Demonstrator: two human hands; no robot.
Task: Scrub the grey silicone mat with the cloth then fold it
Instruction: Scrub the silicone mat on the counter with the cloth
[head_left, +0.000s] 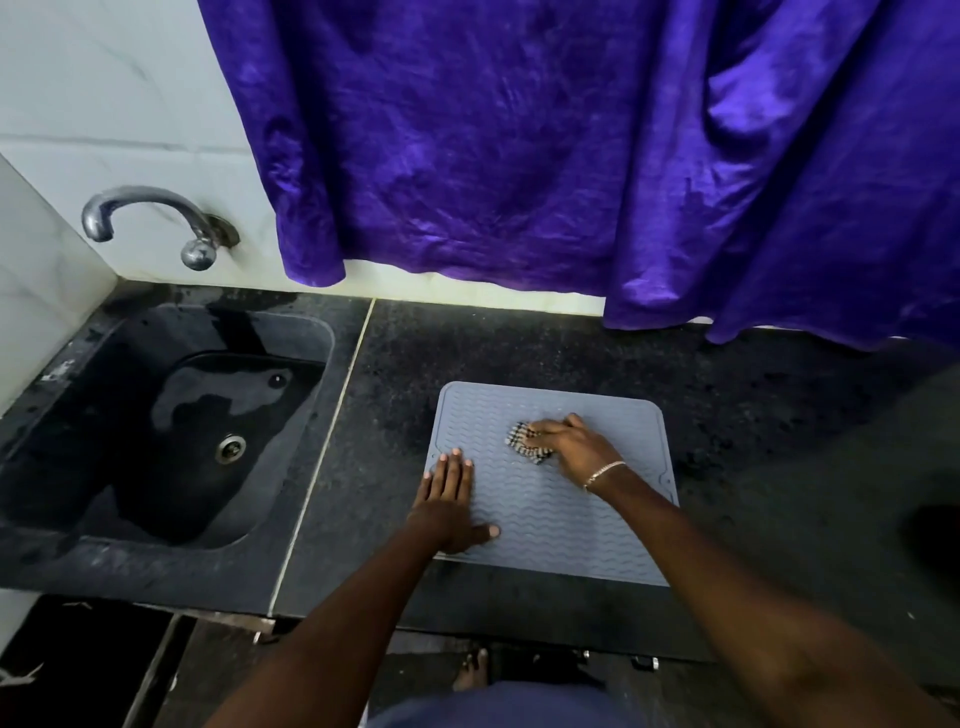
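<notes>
A purple curtain (545, 145) is hanging across most of the back wall, its hem reaching down to the counter at the right. White tiles (104, 78) are showing on the wall to its left. A black speckled stone countertop (519, 343) is running beneath, with a dark sink (171, 415) sunk into its left part, wet patches lying around the metal drain (230, 448). A chrome tap (150, 221) is jutting from the wall above the sink. The grey silicone mat (550, 519) is lying flat on the counter right of the sink. The left hand (449, 499) is resting open, palm down, on the mat's left edge. The right hand (571, 441) is pressing a small checked cloth (524, 441) onto the mat's upper middle, fingers curled over it.
</notes>
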